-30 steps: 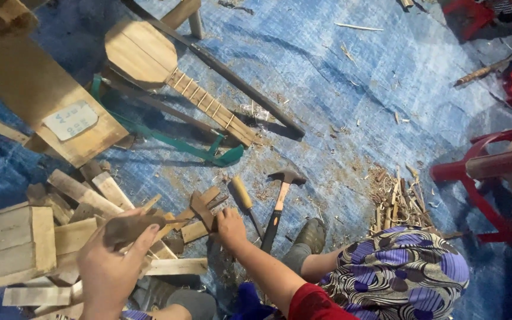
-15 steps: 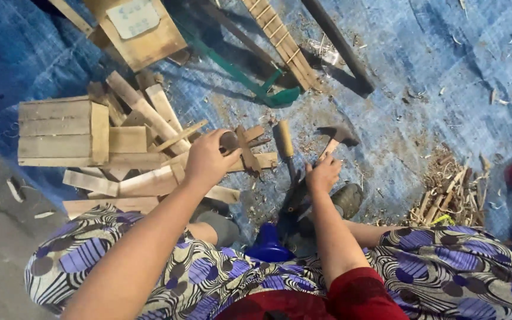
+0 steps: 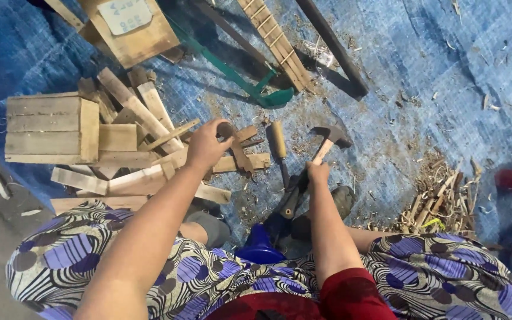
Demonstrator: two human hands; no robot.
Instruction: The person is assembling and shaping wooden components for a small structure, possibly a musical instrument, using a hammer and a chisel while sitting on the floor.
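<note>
Wood scrap (image 3: 227, 131) pinched in left hand (image 3: 207, 145), right hand (image 3: 317, 173) gripping hammer (image 3: 326, 144)

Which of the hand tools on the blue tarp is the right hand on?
The hammer: the right hand is on its wooden handle, while the wooden-handled chisel beside it lies untouched.

A hammer (image 3: 321, 153) with a dark metal head and pale wooden handle is lying on the blue mat. A small, round brown wood piece (image 3: 227, 130) is sitting above the wood scraps.
</note>
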